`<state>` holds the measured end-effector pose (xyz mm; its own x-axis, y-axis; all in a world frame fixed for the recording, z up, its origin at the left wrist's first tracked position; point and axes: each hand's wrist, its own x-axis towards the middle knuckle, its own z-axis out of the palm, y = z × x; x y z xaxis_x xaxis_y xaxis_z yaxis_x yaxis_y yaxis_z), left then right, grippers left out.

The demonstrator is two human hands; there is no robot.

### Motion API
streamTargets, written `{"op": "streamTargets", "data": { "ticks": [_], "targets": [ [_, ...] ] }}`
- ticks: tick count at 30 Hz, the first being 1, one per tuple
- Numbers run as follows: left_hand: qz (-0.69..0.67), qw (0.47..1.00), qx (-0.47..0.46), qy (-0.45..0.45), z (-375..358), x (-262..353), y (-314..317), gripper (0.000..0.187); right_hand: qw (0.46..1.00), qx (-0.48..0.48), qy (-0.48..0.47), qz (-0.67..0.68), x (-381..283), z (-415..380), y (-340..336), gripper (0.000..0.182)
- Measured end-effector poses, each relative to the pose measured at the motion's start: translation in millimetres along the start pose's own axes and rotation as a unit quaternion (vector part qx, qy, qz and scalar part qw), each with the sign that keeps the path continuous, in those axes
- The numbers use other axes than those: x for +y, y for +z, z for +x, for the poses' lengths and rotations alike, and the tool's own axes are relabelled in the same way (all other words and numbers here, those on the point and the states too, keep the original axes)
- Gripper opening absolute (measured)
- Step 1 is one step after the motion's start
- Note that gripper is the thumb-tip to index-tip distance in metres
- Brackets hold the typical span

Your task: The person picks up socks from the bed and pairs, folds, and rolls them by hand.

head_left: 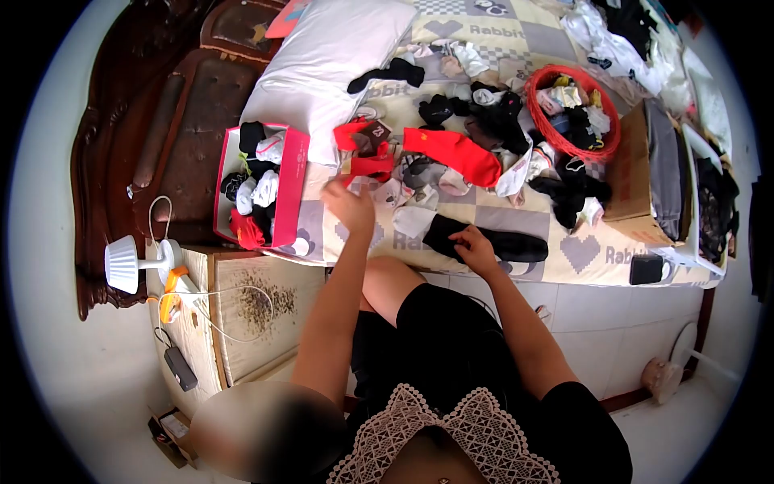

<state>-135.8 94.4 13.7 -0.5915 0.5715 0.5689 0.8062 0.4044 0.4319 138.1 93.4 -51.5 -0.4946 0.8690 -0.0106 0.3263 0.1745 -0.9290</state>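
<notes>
A long black sock with a white end point(518, 246) lies flat along the near side of the bed. My right hand point(476, 248) rests on its middle, fingers bent together on the black fabric. My left hand point(351, 210) is over the bed to the left of the sock, a little blurred, its fingers apart and holding nothing I can see. Just beyond it lie red socks point(372, 168), and farther right a long red sock point(455, 153). Left of my left hand stands a pink-red box point(289, 189) with rolled black, white and red socks inside.
A loose pile of socks point(492, 117) spreads across the bed point(492, 214). Behind it stands a red basket point(532, 101) of small clothes, with a cardboard box point(633, 181) to its right. A white pillow point(322, 73), a bedside cabinet point(278, 310) and a white lamp point(122, 264) are on the left.
</notes>
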Motion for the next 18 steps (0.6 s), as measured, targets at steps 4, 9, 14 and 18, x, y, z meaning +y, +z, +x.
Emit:
{"op": "streamTargets", "data": {
  "ticks": [4,9,14,18],
  "targets": [
    [-0.019,0.972,-0.227,0.063,-35,12,24,0.040,1.000,-0.008,0.002,0.007,5,1,1,0.021],
    [-0.107,0.928,-0.351,-0.066,-15,12,22,0.032,1.000,0.002,0.007,0.023,3,0,-2,0.020],
    [-0.654,0.609,-0.250,-0.372,4,28,-38,0.029,1.000,0.003,-0.012,0.007,7,2,0,0.019],
    [-0.726,0.478,-0.256,-0.422,-26,11,-61,0.045,1.000,-0.004,-0.003,0.015,5,2,0,0.019]
  ]
}}
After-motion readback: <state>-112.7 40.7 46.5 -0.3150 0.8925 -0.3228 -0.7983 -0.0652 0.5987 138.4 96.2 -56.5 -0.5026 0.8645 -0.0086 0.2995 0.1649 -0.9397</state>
